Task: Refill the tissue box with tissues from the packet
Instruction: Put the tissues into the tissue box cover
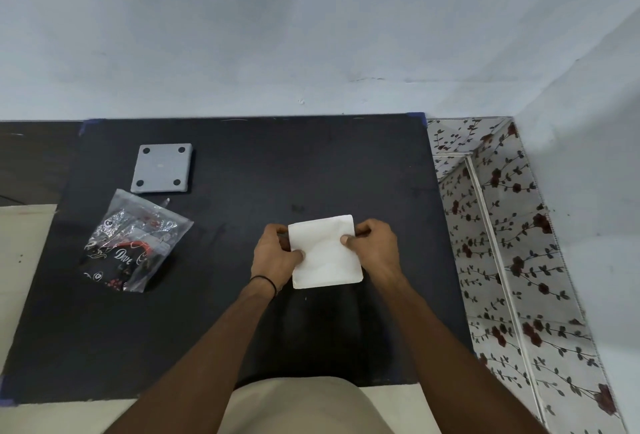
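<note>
Tissues (325, 253), white folded stack, centre of frame just above the dark tabletop (242, 312), pinched at both side edges by left hand (277, 253) and right hand (375, 248), each grip closed on it. Looks light, soft, floppy; hold edges, support underneath. Packet (133, 243) lies left, grey square piece (161, 168) upper left.

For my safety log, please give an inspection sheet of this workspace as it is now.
Surface: black mat taped at its corners.
Job's things: white tissue stack held at mat centre; packet lying at left, apparently emptied; grey square piece with four holes behind the packet.
Clutter: nothing seen.
Hands: left hand and right hand pinch the stack's opposite sides with the fingers.
Cables: nothing seen.
Surroundings: pale wall; floral panel at right.
</note>
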